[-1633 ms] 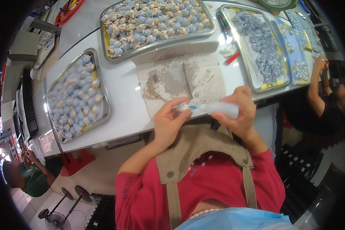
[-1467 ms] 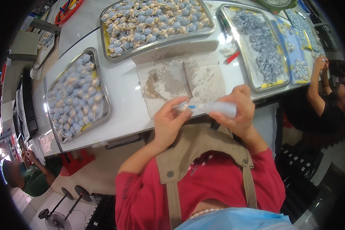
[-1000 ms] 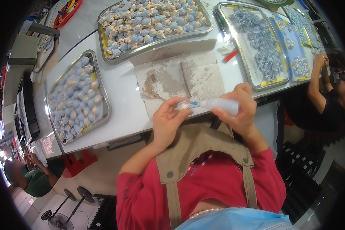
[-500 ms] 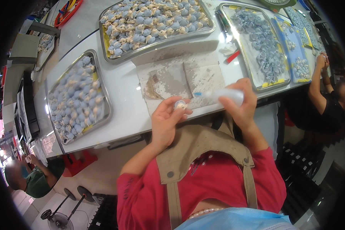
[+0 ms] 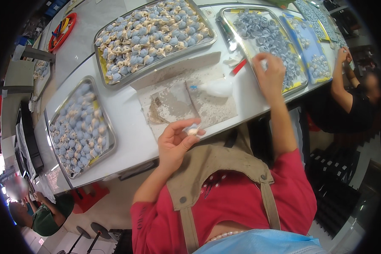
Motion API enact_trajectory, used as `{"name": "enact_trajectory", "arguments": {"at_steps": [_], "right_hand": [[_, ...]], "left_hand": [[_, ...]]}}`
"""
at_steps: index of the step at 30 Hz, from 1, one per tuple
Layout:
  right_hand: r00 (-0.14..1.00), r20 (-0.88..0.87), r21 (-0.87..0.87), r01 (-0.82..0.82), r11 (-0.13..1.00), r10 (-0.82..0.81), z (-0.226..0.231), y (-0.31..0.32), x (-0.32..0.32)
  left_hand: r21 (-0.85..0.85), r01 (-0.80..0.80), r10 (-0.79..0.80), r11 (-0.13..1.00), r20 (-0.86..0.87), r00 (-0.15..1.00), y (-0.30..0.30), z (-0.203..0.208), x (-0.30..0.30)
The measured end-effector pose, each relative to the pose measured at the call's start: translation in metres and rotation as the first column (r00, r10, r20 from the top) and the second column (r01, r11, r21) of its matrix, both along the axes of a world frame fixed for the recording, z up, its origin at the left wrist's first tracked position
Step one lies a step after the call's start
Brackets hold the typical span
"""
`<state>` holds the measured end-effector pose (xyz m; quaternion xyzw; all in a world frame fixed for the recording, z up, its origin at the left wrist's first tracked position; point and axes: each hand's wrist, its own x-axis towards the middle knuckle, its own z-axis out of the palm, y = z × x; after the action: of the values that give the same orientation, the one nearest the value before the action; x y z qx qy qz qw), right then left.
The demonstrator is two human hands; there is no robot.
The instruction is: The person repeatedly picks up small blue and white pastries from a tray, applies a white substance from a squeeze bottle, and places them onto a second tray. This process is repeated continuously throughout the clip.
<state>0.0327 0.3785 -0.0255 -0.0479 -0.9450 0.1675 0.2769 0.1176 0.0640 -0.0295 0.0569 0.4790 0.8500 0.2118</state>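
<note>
Small soft blue-and-cream piece point(image 5: 193, 129) pinched in left hand point(image 5: 175, 144) fingertips. Right hand point(image 5: 269, 74), at 2 o'clock, fingers curled over shiny metal tray point(image 5: 299, 86) of blue pieces; grip unclear.

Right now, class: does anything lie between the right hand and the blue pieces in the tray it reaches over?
Nothing visible does. The right hand is directly over the tray's blue pieces; the red tool and white tube lie on the table beside the tray.

No packages, labels, signs or screens visible
</note>
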Motion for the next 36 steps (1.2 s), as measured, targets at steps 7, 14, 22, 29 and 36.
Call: {"name": "enact_trajectory", "arguments": {"at_steps": [7,14,22,29,36], "right_hand": [[0.957,0.237,0.224,0.111,0.968,-0.165,0.003,0.058,-0.040],[0.990,-0.107,0.047,-0.091,0.995,0.096,0.000,0.036,-0.031],[0.818,-0.070,-0.427,-0.542,0.724,0.571,0.035,-0.092,0.058],[0.712,0.083,-0.497,-0.576,0.648,0.697,0.031,-0.123,0.073],[0.741,-0.016,-0.561,-0.562,0.607,0.671,0.024,-0.119,0.076]], "left_hand": [[-0.018,0.036,-0.035,0.999,0.078,0.996,0.013,0.010,0.001],[-0.114,-0.004,0.021,0.993,0.154,0.988,0.022,0.009,-0.001],[0.004,-0.040,0.038,0.999,0.204,0.978,0.030,0.005,-0.006],[0.019,0.004,-0.007,1.000,0.131,0.991,0.025,0.003,-0.004],[0.007,-0.085,0.084,0.996,0.081,0.993,0.024,0.002,-0.004]]}}
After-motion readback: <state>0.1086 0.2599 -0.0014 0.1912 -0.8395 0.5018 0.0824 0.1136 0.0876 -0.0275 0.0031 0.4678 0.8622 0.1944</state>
